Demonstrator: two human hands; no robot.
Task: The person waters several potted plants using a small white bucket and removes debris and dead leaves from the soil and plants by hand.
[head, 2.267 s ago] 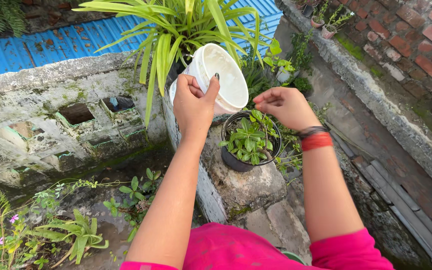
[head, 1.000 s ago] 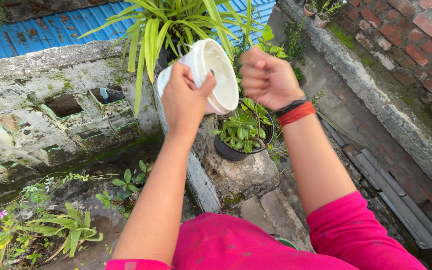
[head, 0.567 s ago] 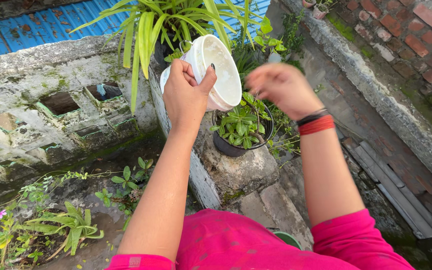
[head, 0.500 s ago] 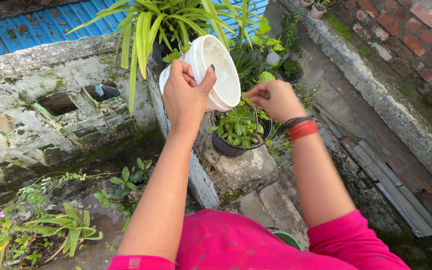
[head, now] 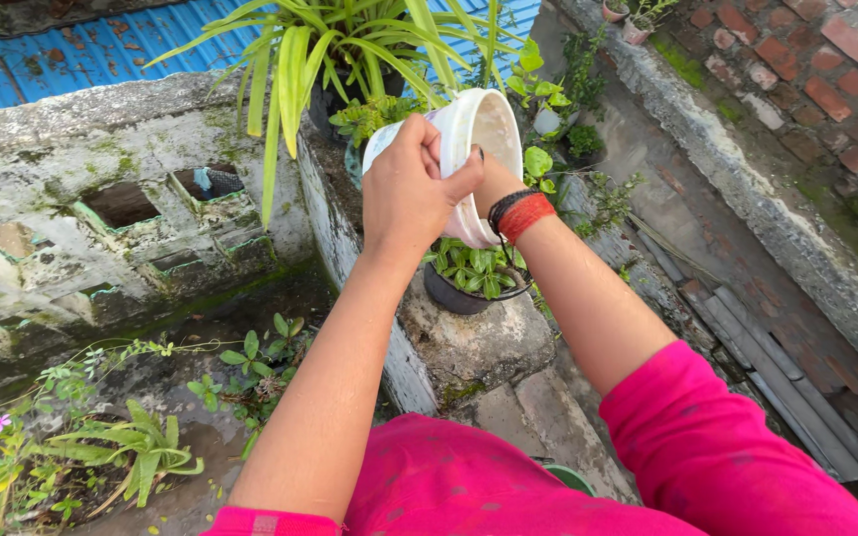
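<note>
Nearest the camera, two bare forearms rise out of bright pink sleeves. The left hand (head: 411, 194) is clamped on the rim of a white round plastic tub (head: 469, 149), thumb hooked over the near edge and fingers wrapped around the outer wall, holding it tilted with its mouth turned to the right. The right hand (head: 494, 179) reaches into that mouth; only its heel and the wrist with red and black thread bands (head: 518, 211) show, so I cannot tell whether its fingers are apart or together. Just below the tub sits a small black plastic pot of glossy green leaves (head: 474, 273), resting on a mossy grey concrete ledge (head: 479, 342). Farther off, behind the tub, a long-leaved striped green plant (head: 340, 45) spreads before a blue corrugated metal roof (head: 71, 55).
</note>
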